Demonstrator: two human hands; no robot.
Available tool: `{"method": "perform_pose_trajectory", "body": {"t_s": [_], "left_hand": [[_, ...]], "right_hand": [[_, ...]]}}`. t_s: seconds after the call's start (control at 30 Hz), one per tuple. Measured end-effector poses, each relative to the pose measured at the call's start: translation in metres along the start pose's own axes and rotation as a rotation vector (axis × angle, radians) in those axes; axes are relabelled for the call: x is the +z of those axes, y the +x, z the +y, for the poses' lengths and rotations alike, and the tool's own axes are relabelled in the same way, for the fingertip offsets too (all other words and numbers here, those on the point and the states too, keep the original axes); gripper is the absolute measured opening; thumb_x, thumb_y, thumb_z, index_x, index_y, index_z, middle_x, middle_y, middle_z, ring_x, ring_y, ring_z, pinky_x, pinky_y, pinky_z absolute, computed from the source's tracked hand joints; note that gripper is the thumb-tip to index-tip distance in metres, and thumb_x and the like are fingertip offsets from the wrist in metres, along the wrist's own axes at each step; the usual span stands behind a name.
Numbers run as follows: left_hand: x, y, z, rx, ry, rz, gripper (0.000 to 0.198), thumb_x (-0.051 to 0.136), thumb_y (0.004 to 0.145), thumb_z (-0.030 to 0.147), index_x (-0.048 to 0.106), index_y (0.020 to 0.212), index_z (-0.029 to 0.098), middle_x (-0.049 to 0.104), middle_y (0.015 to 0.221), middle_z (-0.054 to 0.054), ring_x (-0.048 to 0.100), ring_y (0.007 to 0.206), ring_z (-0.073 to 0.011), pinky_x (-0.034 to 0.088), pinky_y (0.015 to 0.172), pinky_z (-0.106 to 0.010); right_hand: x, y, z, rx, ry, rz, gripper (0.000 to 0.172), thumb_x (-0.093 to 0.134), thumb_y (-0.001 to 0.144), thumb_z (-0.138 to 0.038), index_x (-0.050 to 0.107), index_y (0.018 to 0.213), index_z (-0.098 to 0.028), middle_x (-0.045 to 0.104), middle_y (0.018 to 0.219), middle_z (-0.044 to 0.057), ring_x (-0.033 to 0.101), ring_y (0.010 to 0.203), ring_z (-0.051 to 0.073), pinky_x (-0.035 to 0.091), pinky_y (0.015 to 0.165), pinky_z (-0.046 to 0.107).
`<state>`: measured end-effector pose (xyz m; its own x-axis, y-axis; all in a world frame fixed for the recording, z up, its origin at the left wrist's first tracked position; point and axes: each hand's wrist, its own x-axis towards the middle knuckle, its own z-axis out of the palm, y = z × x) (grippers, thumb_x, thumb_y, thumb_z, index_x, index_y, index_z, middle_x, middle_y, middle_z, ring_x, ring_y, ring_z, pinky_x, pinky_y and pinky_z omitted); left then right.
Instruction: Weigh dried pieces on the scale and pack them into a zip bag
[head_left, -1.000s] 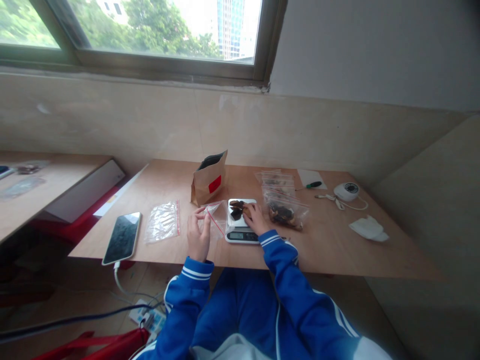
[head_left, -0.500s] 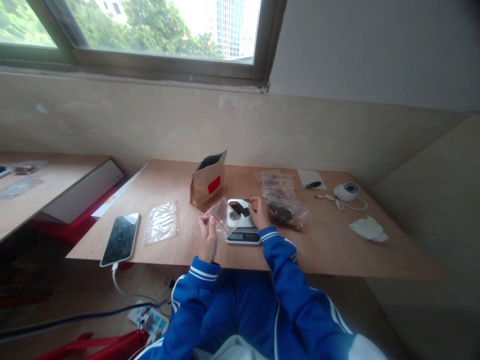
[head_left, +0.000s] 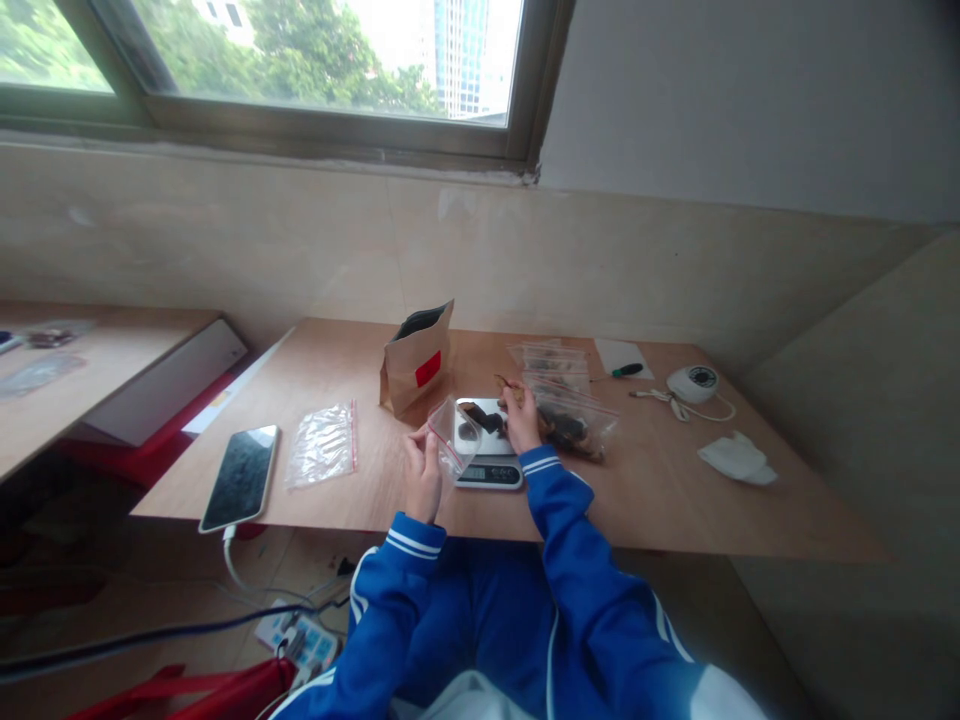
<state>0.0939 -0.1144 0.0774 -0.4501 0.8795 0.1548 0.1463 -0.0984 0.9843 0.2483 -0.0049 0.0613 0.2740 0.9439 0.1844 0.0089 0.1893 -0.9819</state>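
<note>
A person in blue sleeves sits at a wooden table [head_left: 675,490]. The left hand [head_left: 422,472] pinches a small clear zip bag [head_left: 454,432] upright, just left of a kitchen scale [head_left: 489,462]. The right hand [head_left: 520,418], over the scale's far edge, grips a brown dried piece [head_left: 507,385]; filled bags [head_left: 571,422] lie just right.

blue white-striped sleeve [head_left: 555,500], brown paper bag [head_left: 417,362], white scale [head_left: 487,455]

head view, looking down, table [head_left: 675,500] near
</note>
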Motion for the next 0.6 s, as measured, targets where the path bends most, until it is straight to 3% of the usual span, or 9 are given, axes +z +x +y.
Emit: {"method": "perform_pose_trajectory", "body": {"t_s": [0.1,0.2,0.33,0.47,0.6], "left_hand": [[0.004,0.002,-0.004,-0.004,0.012,-0.005,0.035,0.042,0.09,0.052,0.048,0.101,0.019,0.064,0.102,-0.01,0.063,0.098,-0.0205,0.05,0.087,-0.037],[0.007,0.004,-0.009,-0.009,0.013,-0.025,0.036,0.039,0.091,0.051,0.046,0.103,0.018,0.062,0.106,-0.013,0.063,0.099,-0.0218,0.05,0.087,-0.039],[0.008,0.003,-0.012,0.001,0.022,-0.036,0.037,0.039,0.091,0.052,0.044,0.105,0.019,0.06,0.108,-0.014,0.062,0.102,-0.0232,0.049,0.09,-0.042],[0.006,0.0,-0.009,-0.025,0.008,-0.04,0.038,0.034,0.092,0.054,0.04,0.107,0.019,0.058,0.113,-0.014,0.061,0.106,-0.0214,0.047,0.094,-0.04],[0.006,-0.003,-0.007,-0.025,-0.021,0.031,0.037,0.034,0.091,0.056,0.038,0.104,0.02,0.055,0.116,-0.013,0.06,0.107,-0.0193,0.049,0.09,-0.035]], "right_hand": [[0.008,-0.011,-0.024,0.08,0.204,-0.038,0.033,0.057,0.077,-0.043,0.05,0.1,-0.02,0.062,0.077,-0.002,0.06,0.07,0.012,0.049,0.065,0.023],[0.015,-0.026,-0.049,0.149,0.292,-0.196,0.033,0.061,0.075,-0.043,0.053,0.098,-0.02,0.063,0.079,-0.001,0.061,0.071,0.012,0.047,0.062,0.022],[0.019,-0.044,-0.07,0.104,-0.015,-0.424,0.027,0.062,0.077,-0.039,0.058,0.096,-0.021,0.064,0.08,0.0,0.061,0.07,0.013,0.049,0.063,0.025],[0.024,-0.055,-0.079,-0.076,-0.414,-0.436,0.029,0.061,0.081,-0.038,0.061,0.103,-0.019,0.066,0.097,0.007,0.062,0.091,0.021,0.048,0.085,0.037],[0.033,-0.065,-0.079,-0.174,-0.488,-0.493,0.044,0.051,0.088,-0.048,0.058,0.118,-0.016,0.062,0.117,0.014,0.056,0.112,0.025,0.041,0.099,0.042]]}}
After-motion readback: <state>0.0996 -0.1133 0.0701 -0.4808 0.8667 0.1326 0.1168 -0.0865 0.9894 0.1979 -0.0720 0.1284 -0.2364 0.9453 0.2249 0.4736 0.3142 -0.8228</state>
